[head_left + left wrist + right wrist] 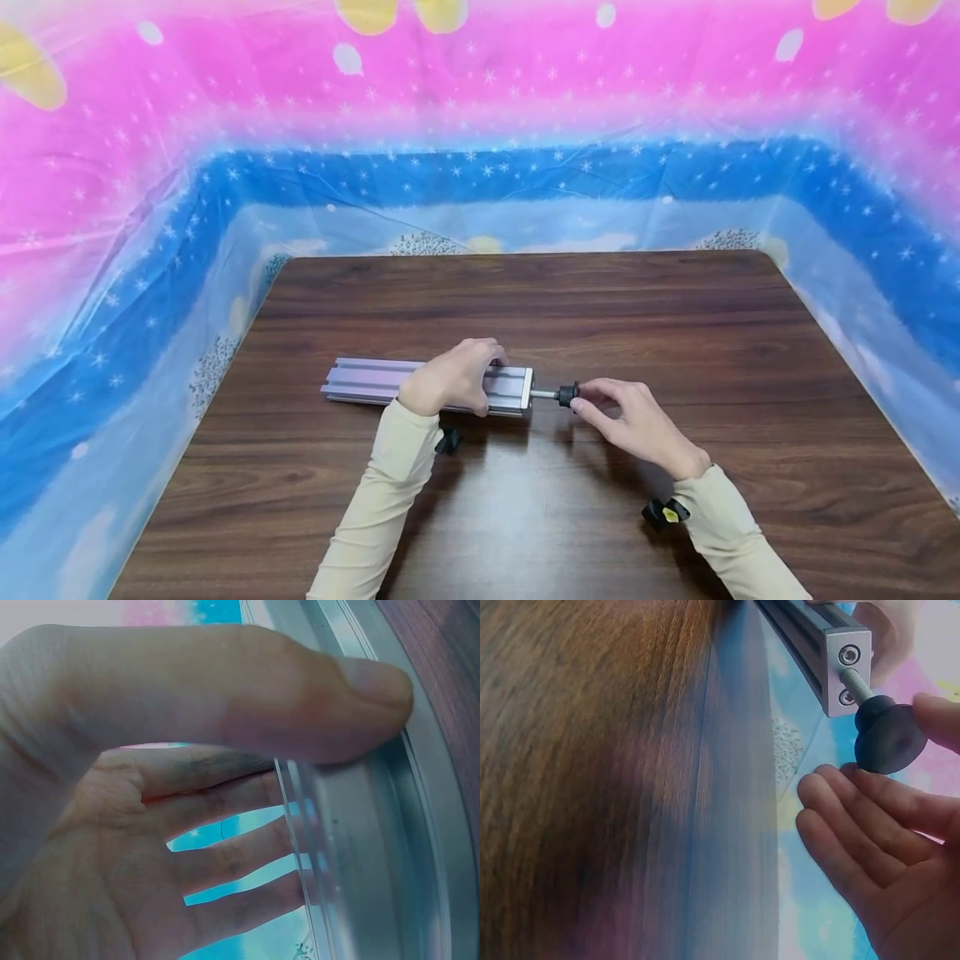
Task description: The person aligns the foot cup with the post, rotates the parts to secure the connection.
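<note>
A silver slotted aluminium profile (367, 377) lies lengthwise across the table. My left hand (453, 379) grips it from above near its right end, thumb (360, 697) on the near side and fingers (232, 859) over the far side. Two socket-head screws show in its end plate (832, 679), with a threaded stud (857, 686) standing out between them. On the outer end of the stud is the black round pad of a levelling foot (891, 741). Thumb and forefinger of my right hand (633, 421) pinch that pad at its edge, while the other fingers stay loosely extended below it.
The dark wood-grain table (525, 317) extends around the profile on all sides. A pink and blue patterned cloth (495, 175) hangs behind and along both sides. Black wrist mounts (664, 514) sit under both cuffs, close over the tabletop.
</note>
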### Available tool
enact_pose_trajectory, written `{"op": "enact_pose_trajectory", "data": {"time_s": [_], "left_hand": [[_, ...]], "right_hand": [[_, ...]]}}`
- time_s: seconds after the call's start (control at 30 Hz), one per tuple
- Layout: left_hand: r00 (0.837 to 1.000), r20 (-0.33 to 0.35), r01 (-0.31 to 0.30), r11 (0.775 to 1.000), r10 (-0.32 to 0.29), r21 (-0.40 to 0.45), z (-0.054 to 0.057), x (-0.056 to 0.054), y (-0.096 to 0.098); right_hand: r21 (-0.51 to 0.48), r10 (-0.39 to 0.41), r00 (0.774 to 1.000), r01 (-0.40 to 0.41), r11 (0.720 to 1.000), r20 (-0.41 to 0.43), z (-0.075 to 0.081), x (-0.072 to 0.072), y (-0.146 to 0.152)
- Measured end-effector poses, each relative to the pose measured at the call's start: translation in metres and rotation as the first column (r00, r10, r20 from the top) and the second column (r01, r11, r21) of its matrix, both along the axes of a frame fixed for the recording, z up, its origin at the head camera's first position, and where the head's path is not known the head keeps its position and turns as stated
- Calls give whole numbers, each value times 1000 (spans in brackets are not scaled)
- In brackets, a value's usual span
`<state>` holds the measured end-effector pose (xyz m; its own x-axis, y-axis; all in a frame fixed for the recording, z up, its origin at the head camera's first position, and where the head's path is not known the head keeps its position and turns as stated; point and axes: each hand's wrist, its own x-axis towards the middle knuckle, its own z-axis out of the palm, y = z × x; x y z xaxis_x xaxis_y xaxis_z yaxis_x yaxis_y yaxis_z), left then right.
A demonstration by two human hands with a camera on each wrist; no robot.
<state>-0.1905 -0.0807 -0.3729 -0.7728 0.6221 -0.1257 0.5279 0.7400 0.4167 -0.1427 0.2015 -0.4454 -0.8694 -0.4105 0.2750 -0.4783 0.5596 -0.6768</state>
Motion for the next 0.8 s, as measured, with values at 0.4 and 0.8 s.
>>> {"op": "enact_pose_trajectory", "data": {"time_s": [0.4, 0.8], "left_hand": [[1000, -11, 1, 1000, -1, 14, 3, -4, -3], [1000, 17, -4, 1000, 4, 10, 0, -1, -1]], "right_hand": [[-5, -42, 996, 42, 999, -79, 4, -1, -1], [0, -3, 994, 3, 1000, -113, 2, 3, -1]]}}
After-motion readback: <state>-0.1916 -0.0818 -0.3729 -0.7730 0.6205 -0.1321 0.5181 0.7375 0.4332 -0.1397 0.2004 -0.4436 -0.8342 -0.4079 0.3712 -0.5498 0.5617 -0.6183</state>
